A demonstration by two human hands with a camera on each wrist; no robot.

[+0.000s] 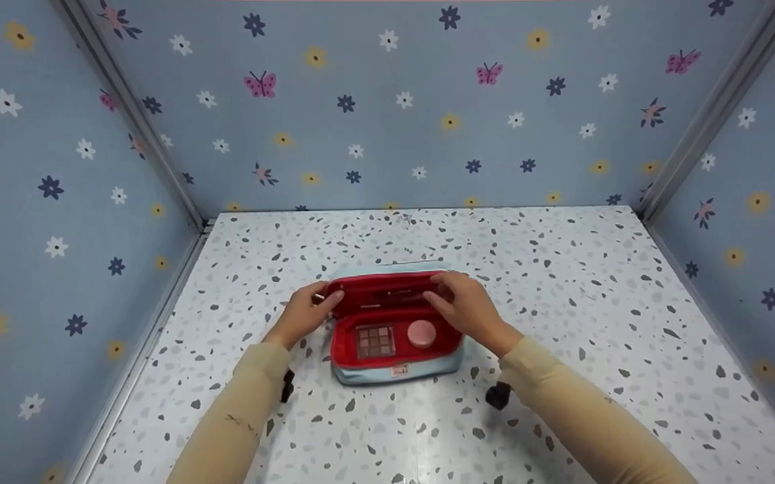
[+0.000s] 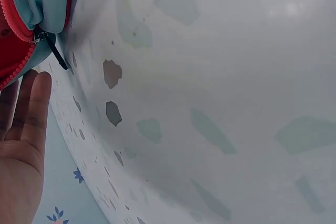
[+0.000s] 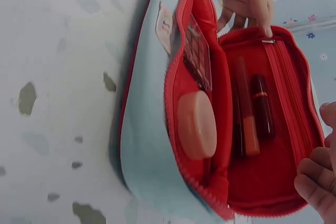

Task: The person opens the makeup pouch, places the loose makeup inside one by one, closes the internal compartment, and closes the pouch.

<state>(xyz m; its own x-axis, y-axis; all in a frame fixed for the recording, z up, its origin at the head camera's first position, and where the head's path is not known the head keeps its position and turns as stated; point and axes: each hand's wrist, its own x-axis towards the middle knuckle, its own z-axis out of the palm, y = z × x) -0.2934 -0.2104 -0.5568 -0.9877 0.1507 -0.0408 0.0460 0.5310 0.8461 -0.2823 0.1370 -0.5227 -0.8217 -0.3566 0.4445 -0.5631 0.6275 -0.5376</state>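
A light blue makeup bag (image 1: 397,375) with a red lining stands unzipped on the table, its lid tilted back. In its base lie an eyeshadow palette (image 1: 375,341) and a round pink compact (image 1: 421,333). Several slim dark cosmetic tubes (image 3: 262,106) lie against the lid's inside. My left hand (image 1: 303,312) pinches the lid's left corner, thumb inside by the zipper and fingers behind. My right hand (image 1: 469,306) is at the lid's right end; its loosely bent fingers touch the inner rim, with a gap between thumb and forefinger.
The white speckled table (image 1: 582,302) extends around the bag. Blue walls with flowers and butterflies (image 1: 400,134) enclose it at the back and both sides. A black zipper pull (image 2: 55,51) hangs from the bag's corner.
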